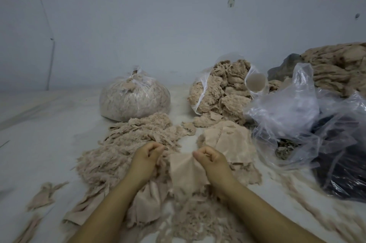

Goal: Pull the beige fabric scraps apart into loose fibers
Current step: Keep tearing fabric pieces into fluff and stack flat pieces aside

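Left of centre lies a heap of loose fibers [126, 147]. At lower centre the left hand [147, 154], fingers curled, pinches fibers, while the right hand [211, 158] pinches the top edge of a beige fabric scrap [186, 173]. Plastic bags [293, 108] sit at right.

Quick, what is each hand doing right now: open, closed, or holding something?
Left hand: closed, fingers curled, pinching shredded fibers.
Right hand: closed, pinching the top edge of a beige fabric piece.
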The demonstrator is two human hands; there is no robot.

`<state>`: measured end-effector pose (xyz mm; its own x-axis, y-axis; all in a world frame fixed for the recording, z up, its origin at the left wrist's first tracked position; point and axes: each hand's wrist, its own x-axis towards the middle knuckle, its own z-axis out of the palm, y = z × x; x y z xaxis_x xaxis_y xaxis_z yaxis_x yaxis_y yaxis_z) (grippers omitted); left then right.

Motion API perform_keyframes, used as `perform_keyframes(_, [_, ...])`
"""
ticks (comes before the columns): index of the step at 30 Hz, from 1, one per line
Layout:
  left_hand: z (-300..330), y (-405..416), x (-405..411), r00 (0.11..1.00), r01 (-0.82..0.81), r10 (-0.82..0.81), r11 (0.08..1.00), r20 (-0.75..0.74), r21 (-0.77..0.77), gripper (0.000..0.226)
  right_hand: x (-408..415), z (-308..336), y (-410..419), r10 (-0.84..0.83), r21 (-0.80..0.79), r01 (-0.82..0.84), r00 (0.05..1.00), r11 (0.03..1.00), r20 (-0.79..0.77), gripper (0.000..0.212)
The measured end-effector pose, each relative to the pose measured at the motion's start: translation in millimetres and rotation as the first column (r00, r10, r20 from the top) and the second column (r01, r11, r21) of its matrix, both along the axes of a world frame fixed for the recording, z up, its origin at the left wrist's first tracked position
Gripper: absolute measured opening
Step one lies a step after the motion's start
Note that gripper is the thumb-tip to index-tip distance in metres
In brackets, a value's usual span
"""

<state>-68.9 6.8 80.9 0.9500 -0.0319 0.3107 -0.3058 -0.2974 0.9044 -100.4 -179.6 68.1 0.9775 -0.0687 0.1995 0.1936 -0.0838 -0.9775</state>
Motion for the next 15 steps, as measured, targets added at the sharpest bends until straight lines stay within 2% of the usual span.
perform_keyframes(3, [-1,11,3,0.999,-0.039,0.037,0.997,0.033,0.064,0.02,-2,5,-13,-0.006,0.079,0.008,1.0,0.997,-0.02,0.025])
perform_keyframes(4, [1,9,1,0.999,0.01,-0.013,0.996,0.034,0.091,0.018,-2,6,-14,0.012,0.065,-0.01,0.999,0.998,-0.032,0.022])
perform_keyframes(6, [5,-4,-6,0.984,0.174,-0.168,0.98,-0.066,0.1,0.007,-4,7,-9,0.062,0.029,-0.061,0.998,0.998,-0.031,0.02])
perform_keyframes(8, [5,-21,-10,0.933,0.324,-0.307,0.944,-0.188,0.064,0.034,-4,7,2,0.112,0.027,-0.112,0.994,0.993,-0.008,0.019])
perform_keyframes(9, [4,-30,-13,0.914,0.357,-0.346,0.934,-0.211,0.017,0.036,-4,7,5,0.11,0.029,-0.11,0.994,0.994,0.007,0.019])
perform_keyframes(11, [2,-40,-17,0.927,0.312,-0.326,0.945,-0.184,-0.101,0.017,-3,8,6,0.029,-0.015,-0.028,0.999,0.999,0.042,0.024])
perform_keyframes(13, [2,-39,-14,0.968,0.146,-0.181,0.97,-0.176,-0.194,0.021,-2,6,-1,-0.122,-0.113,0.127,0.991,0.985,0.052,0.028])
perform_keyframes(15, [4,-29,-10,0.986,0.001,-0.038,0.975,-0.161,-0.22,0.028,-5,1,-16,-0.215,-0.179,0.218,0.976,0.959,0.038,0.032])
